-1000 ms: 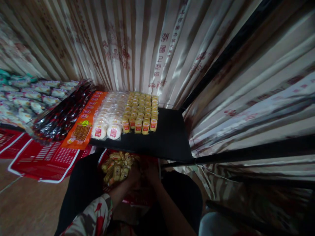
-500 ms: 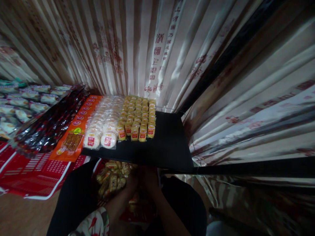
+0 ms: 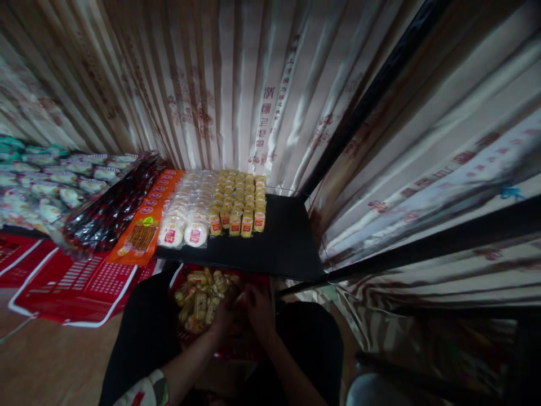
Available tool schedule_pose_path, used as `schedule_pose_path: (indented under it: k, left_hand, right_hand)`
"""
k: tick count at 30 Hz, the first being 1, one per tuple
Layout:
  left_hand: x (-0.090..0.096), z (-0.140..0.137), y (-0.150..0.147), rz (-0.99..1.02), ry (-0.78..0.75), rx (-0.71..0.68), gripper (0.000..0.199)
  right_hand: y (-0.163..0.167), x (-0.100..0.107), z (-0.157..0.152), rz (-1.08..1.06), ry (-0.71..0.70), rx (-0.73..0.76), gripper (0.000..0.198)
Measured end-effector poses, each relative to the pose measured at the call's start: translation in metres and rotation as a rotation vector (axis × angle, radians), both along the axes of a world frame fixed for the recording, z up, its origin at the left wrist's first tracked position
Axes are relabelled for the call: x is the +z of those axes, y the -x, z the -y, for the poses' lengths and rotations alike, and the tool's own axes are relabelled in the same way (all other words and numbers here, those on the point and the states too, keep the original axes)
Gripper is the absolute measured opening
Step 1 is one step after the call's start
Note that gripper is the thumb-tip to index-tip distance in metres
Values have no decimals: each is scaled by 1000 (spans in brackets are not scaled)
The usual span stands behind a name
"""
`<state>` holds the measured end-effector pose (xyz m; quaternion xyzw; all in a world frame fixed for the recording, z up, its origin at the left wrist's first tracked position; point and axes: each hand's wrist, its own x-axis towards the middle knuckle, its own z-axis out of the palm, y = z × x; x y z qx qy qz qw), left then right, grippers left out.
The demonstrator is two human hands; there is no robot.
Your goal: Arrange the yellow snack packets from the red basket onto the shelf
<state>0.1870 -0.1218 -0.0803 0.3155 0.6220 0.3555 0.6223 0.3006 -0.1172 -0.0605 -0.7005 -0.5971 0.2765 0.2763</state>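
A red basket (image 3: 267, 282) sits between my knees, with small yellow-wrapped snacks (image 3: 200, 301) heaped in its left part. My left hand (image 3: 226, 313) is inside it, right beside the heap, with its fingers curled inward. Close by on the right, my right hand (image 3: 258, 309) is closed, its fingertips turned towards the left hand. Something small seems to be between the two hands, but shadow hides what it is. Above the basket, upright yellow snack packets (image 3: 239, 206) stand in rows on a black tabletop (image 3: 287, 237).
Left of the yellow rows lie round white packaged crackers (image 3: 186, 211), an orange snack bag (image 3: 141, 231), dark shiny packets (image 3: 110, 208) and several white packets (image 3: 71, 175). Another red basket (image 3: 80, 287) stands at lower left. Curtains (image 3: 236, 84) hang behind; a black pole (image 3: 359, 118) slants at right.
The view has shifted, so the tabletop goods appear farther right. My hands remain in the basket close together, now slightly apart and showing more clearly.
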Motion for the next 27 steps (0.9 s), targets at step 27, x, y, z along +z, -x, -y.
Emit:
schedule_pose_path:
  k: [27]
  left_hand:
    - [83,-49,-40,-396,-632,-21,25]
  right_hand:
    - [-51,73,-71,-332,-315,-213,42]
